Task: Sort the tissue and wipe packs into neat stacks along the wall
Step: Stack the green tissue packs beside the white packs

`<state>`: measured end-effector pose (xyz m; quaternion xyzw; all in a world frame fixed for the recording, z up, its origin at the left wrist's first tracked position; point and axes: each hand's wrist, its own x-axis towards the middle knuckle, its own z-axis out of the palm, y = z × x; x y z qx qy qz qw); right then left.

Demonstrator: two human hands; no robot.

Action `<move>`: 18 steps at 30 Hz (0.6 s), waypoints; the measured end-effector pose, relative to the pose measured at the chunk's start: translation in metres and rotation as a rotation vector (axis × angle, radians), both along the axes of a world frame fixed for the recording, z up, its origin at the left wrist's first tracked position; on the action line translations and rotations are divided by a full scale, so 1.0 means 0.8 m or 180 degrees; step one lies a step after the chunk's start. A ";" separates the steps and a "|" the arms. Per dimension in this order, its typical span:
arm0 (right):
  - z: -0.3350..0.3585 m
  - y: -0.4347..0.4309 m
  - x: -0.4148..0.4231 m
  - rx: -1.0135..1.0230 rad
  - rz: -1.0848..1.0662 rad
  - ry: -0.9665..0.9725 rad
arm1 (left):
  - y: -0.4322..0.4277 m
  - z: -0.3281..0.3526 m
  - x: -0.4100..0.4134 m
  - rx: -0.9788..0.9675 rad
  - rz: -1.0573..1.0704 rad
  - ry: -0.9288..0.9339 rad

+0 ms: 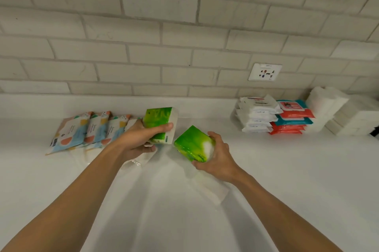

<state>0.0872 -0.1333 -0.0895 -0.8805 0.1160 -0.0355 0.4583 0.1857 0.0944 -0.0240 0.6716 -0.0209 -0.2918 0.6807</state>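
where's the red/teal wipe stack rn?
Head view, far right: the red/teal stack sits between the white pack stack and the white tissue blocks, below-right of the socket.

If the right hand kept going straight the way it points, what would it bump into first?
Probably the other green pack, the one the left hand grips. The right hand points up and left, and its own green pack leads. Depth is hard to judge, so it might pass in front.
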 end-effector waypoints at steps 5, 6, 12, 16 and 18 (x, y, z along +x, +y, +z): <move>-0.003 -0.051 0.032 0.0201 0.0005 0.0182 | -0.043 -0.003 0.035 -0.0293 -0.0055 0.0551; -0.002 -0.062 0.038 0.0282 0.0004 0.0190 | -0.052 -0.008 0.043 -0.0332 0.0035 0.0649; 0.002 -0.113 0.068 0.0347 -0.0091 0.0288 | -0.096 -0.039 0.075 -0.0297 0.0415 0.0974; -0.005 -0.137 0.084 0.0219 -0.0161 0.0296 | -0.119 -0.058 0.087 -0.0221 0.0486 0.1020; -0.010 -0.148 0.092 0.0024 -0.0086 0.0307 | -0.129 -0.067 0.090 -0.0229 0.0540 0.1023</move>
